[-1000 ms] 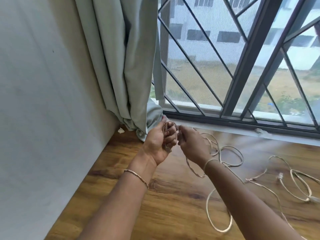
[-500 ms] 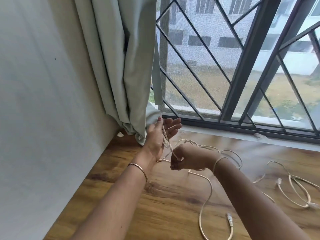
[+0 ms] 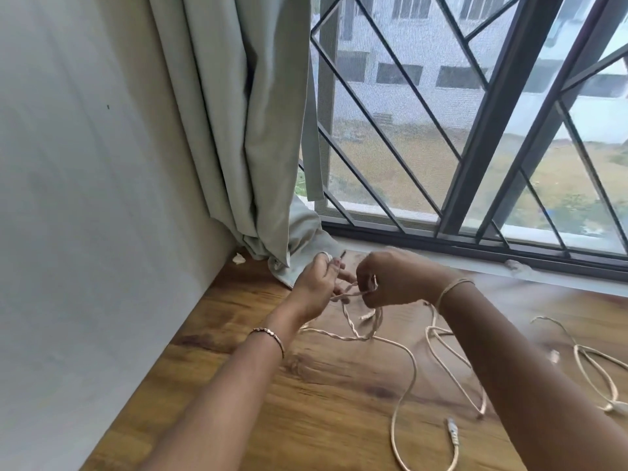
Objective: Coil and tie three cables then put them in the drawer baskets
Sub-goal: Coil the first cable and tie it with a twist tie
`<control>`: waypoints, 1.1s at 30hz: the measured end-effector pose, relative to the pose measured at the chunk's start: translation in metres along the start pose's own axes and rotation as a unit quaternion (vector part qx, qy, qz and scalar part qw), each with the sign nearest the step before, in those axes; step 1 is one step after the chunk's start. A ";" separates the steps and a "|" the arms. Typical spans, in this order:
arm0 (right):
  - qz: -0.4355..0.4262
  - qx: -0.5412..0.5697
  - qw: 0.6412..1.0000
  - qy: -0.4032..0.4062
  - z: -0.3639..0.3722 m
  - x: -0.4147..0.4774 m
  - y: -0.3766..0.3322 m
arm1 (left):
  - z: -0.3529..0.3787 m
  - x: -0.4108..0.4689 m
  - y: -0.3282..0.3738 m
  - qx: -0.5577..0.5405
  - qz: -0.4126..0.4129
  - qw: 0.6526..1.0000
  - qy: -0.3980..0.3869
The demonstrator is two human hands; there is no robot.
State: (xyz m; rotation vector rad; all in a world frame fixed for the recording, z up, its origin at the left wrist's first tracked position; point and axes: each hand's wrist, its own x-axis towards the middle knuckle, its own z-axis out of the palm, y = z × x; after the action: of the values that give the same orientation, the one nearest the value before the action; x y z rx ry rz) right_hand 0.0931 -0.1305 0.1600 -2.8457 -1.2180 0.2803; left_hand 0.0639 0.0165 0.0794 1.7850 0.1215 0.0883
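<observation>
Thin beige braided cable (image 3: 355,329) spans our hands: right hand (image 3: 390,283) pinches it, left hand (image 3: 317,283) lies loosely straight-fingered beneath. Slack trails below the grip onto brown wooden boards (image 3: 306,402). Light, limp, we judge; regrip just below the pinch.

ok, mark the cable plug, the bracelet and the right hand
cable plug (image 3: 453,433): head view, middle of the connector
bracelet (image 3: 270,336): head view, chain across the wrist
right hand (image 3: 394,283): head view, back of hand
</observation>
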 end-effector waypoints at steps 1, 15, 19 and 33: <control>0.005 0.010 1.000 -0.002 -0.003 0.001 0.004 | -0.001 -0.001 0.001 0.000 0.003 1.000 -0.001; 0.028 0.255 0.961 0.103 -0.010 0.041 0.053 | -0.018 -0.002 0.003 -0.042 -0.001 0.998 -0.054; 0.039 0.186 0.967 0.172 -0.006 0.048 0.057 | -0.019 -0.003 0.012 -0.082 -0.009 0.989 -0.123; 0.106 0.495 0.860 0.066 0.023 0.034 0.089 | -0.042 -0.002 0.002 -0.332 -0.050 0.939 -0.078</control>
State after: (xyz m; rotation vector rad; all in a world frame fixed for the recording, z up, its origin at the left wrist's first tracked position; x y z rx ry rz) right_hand 0.1756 -0.1691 0.1230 -2.0122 -0.4735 0.5173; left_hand 0.0566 0.0564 0.0908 1.1014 0.0576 -0.0796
